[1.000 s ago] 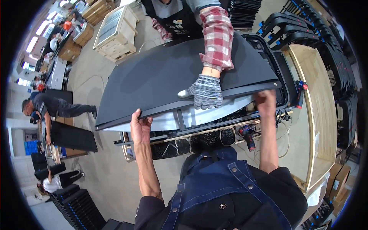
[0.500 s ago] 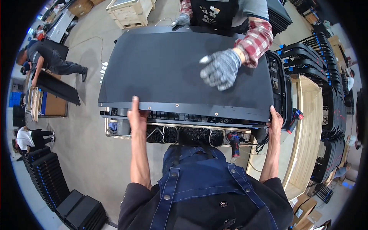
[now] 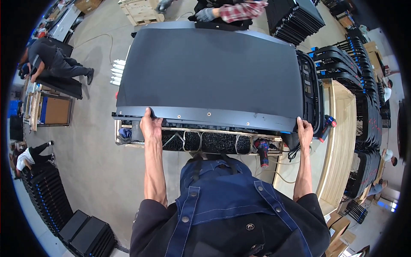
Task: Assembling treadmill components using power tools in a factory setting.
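Note:
A wide, slightly curved black panel [image 3: 209, 73] lies over a black frame [image 3: 309, 85], whose slotted end shows at the right. Several holes with light rims run along the panel's near edge. My left hand [image 3: 151, 127] grips that edge left of the middle, thumb on top and fingers underneath. At the near right corner my right hand [image 3: 305, 132] holds on the same way. Across the panel, a co-worker's gloved hand [image 3: 205, 15] is at the far edge. The undersides of my fingers are hidden.
Below the panel's near edge, bins of black screws [image 3: 218, 142] sit in a wooden rack. A red-and-black power drill [image 3: 263, 150] hangs beside them; another power tool [image 3: 327, 128] lies farther right. A long wooden crate [image 3: 339, 150] stands at the right, and white tubes [image 3: 117, 72] are at the left.
The panel's near edge has shifted slightly away from me and to the right, and my hands have stayed on it. The co-worker's gloved hand has left the panel's top, and the co-worker has leaned back.

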